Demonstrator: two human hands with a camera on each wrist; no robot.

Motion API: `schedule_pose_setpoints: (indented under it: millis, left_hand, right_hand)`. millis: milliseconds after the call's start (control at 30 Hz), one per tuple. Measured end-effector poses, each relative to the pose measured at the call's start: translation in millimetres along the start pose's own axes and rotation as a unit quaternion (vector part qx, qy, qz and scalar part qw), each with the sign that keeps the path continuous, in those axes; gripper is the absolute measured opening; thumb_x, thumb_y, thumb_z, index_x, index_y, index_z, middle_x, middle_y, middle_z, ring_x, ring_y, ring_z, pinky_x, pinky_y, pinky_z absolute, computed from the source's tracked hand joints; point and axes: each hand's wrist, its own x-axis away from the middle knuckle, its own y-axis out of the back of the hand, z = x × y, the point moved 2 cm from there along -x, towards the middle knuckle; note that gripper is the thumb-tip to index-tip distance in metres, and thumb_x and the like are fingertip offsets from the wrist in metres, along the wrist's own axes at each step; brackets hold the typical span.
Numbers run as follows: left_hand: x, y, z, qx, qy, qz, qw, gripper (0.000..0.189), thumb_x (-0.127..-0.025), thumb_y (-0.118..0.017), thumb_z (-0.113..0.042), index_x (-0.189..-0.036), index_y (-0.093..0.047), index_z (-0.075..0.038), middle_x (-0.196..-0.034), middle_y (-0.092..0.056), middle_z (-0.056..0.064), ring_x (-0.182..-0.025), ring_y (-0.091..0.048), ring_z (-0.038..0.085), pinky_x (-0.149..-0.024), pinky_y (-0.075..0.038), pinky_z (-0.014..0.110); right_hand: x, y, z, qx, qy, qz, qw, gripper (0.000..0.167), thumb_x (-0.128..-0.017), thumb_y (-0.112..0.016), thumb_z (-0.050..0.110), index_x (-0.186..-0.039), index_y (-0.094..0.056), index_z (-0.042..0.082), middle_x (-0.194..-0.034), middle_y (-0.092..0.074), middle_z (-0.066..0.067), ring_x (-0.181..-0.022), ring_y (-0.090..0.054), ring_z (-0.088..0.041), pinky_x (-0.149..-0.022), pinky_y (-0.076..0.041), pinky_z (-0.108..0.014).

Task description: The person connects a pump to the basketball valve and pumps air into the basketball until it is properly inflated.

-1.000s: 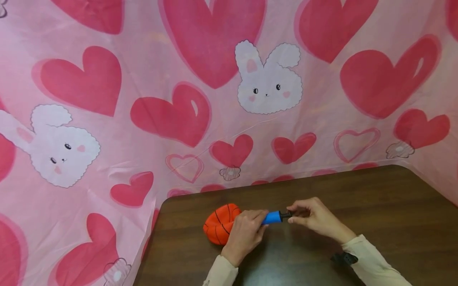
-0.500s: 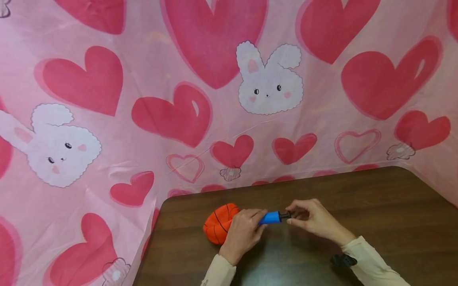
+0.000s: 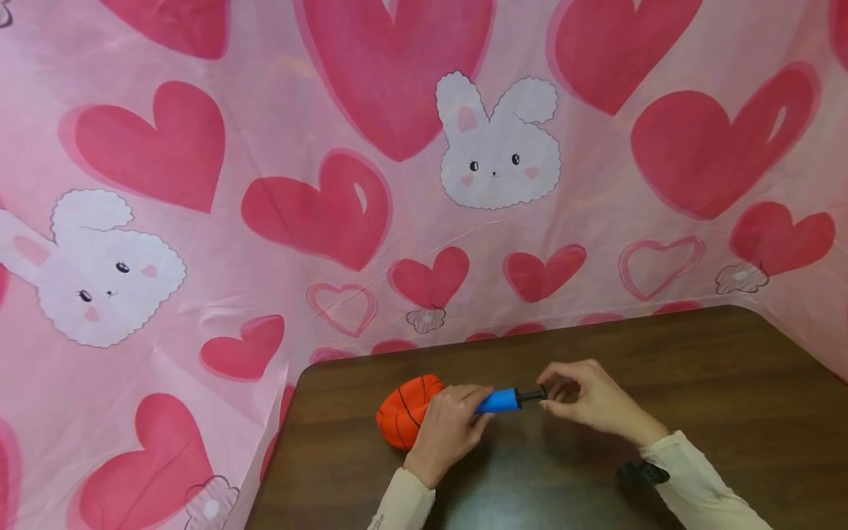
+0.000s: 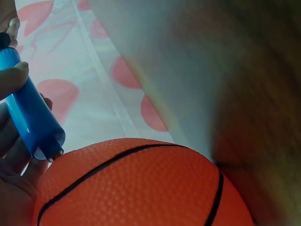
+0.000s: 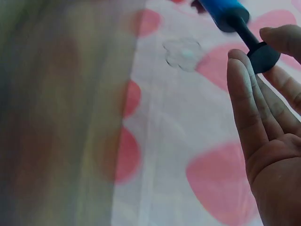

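Observation:
A blue hand pump (image 3: 498,401) lies roughly level above the table, its black plunger rod partly drawn out. My left hand (image 3: 447,427) grips the pump's barrel, the thumb across it in the left wrist view. The pump's nozzle end meets an orange toy basketball (image 4: 141,183) with black lines. That ball (image 3: 403,414) looks dented and partly deflated in the head view, and my left hand hides some of it. With thumb and fingers my right hand (image 3: 592,397) pinches the round black plunger handle (image 5: 264,58) at the pump's far end.
Under both hands is a dark brown wooden table (image 3: 695,383). A pink cloth (image 3: 358,221) with red hearts and white rabbits hangs behind it and at both sides. A black strap device (image 3: 642,473) sits at the right wrist.
My right hand has moved a little to the right, and more of the black plunger rod shows now. The left hand and the ball have hardly moved.

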Motion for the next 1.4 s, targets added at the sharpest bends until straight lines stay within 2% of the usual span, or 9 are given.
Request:
schedule_pose_setpoints:
  millis: [167, 267, 367, 567, 733, 900, 1067, 1267, 1400]
  left_hand:
    - [0.5, 2.0, 3.0, 0.005, 0.008, -0.012, 0.9999, 0.039, -0.084, -0.089, -0.022, -0.119, -0.076, -0.013, -0.108, -0.08, -0.002, -0.093, -0.077, 0.013, -0.088, -0.064, 0.031]
    - [0.5, 2.9, 4.4, 0.005, 0.012, -0.018, 0.9998, 0.04, -0.083, -0.089, -0.022, -0.119, -0.076, -0.012, -0.107, -0.08, -0.002, -0.092, -0.077, 0.013, -0.087, -0.065, 0.031]
    - [0.6, 3.0, 5.2, 0.002, 0.014, -0.021, 0.9997, 0.04, -0.082, -0.09, -0.022, -0.119, -0.077, -0.012, -0.107, -0.08, -0.001, -0.091, -0.077, 0.014, -0.085, -0.065, 0.032]
    - [0.6, 2.4, 5.5, 0.004, 0.02, -0.011, 0.9997, 0.039, -0.084, -0.088, -0.023, -0.12, -0.076, -0.012, -0.108, -0.08, -0.001, -0.093, -0.077, 0.014, -0.087, -0.065, 0.033]
    - [1.1, 3.5, 4.2, 0.008, 0.023, -0.009, 0.9997, 0.039, -0.085, -0.087, -0.024, -0.12, -0.076, -0.012, -0.11, -0.08, -0.001, -0.093, -0.077, 0.013, -0.087, -0.065, 0.032]
    - [0.6, 2.2, 1.7, -0.002, 0.012, -0.016, 0.9998, 0.039, -0.085, -0.088, -0.024, -0.12, -0.076, -0.011, -0.11, -0.08, 0.0, -0.093, -0.077, 0.014, -0.087, -0.065, 0.031]
    - [0.1, 0.9, -1.8, -0.012, 0.0, -0.017, 0.9998, 0.04, -0.085, -0.088, -0.023, -0.121, -0.076, -0.009, -0.111, -0.081, 0.001, -0.092, -0.078, 0.014, -0.087, -0.065, 0.031]
    - [-0.1, -0.9, -4.6, -0.032, -0.015, -0.028, 0.999, 0.039, -0.083, -0.089, -0.022, -0.118, -0.077, -0.009, -0.108, -0.081, 0.001, -0.09, -0.077, 0.014, -0.086, -0.065, 0.03]
    - [-0.3, -1.5, -4.9, -0.038, -0.02, -0.031, 0.9986, 0.038, -0.083, -0.089, -0.023, -0.117, -0.077, -0.01, -0.107, -0.081, 0.0, -0.088, -0.077, 0.012, -0.086, -0.064, 0.028]
  right_hand:
    - [4.4, 30.3, -0.6, 0.001, -0.02, -0.006, 0.9998, 0.026, -0.083, -0.085, 0.002, -0.102, -0.072, 0.013, -0.083, -0.077, 0.003, -0.071, -0.071, -0.005, -0.061, -0.062, -0.026]
    - [8.7, 48.5, -2.1, 0.0, -0.02, -0.022, 0.9996, 0.027, -0.082, -0.083, -0.005, -0.101, -0.072, 0.01, -0.082, -0.076, 0.002, -0.071, -0.071, -0.007, -0.059, -0.061, -0.026]
    - [12.0, 60.1, -3.2, -0.011, -0.023, -0.02, 0.9995, 0.026, -0.082, -0.081, -0.008, -0.102, -0.071, 0.006, -0.083, -0.076, 0.0, -0.071, -0.071, -0.008, -0.058, -0.061, -0.026]
    - [11.7, 66.3, -2.1, -0.026, -0.031, 0.003, 0.9992, 0.024, -0.084, -0.081, -0.005, -0.103, -0.072, 0.005, -0.086, -0.076, 0.002, -0.073, -0.072, -0.008, -0.06, -0.063, -0.027]
    - [11.7, 66.8, -0.8, -0.028, -0.035, 0.002, 0.999, 0.023, -0.084, -0.082, -0.002, -0.104, -0.074, 0.007, -0.087, -0.078, -0.001, -0.074, -0.072, -0.008, -0.062, -0.063, -0.026]
    - [12.4, 67.4, 0.1, -0.023, -0.03, -0.007, 0.9993, 0.025, -0.084, -0.083, -0.002, -0.104, -0.076, 0.012, -0.092, -0.079, 0.0, -0.075, -0.073, -0.009, -0.059, -0.06, -0.026]
    - [9.5, 52.2, -0.3, -0.025, -0.027, -0.028, 0.999, 0.025, -0.082, -0.083, -0.004, -0.102, -0.078, 0.01, -0.089, -0.079, -0.001, -0.073, -0.071, -0.006, -0.058, -0.059, -0.025]
    - [-1.6, 5.0, 1.5, -0.017, 0.001, -0.057, 0.9982, 0.023, -0.08, -0.087, 0.001, -0.102, -0.08, 0.005, -0.087, -0.08, -0.009, -0.073, -0.07, -0.003, -0.062, -0.062, -0.024]
    - [-6.6, -17.0, 1.0, -0.015, 0.014, -0.071, 0.9972, 0.024, -0.078, -0.088, 0.0, -0.101, -0.081, 0.003, -0.089, -0.08, -0.011, -0.072, -0.07, -0.001, -0.063, -0.062, -0.021]
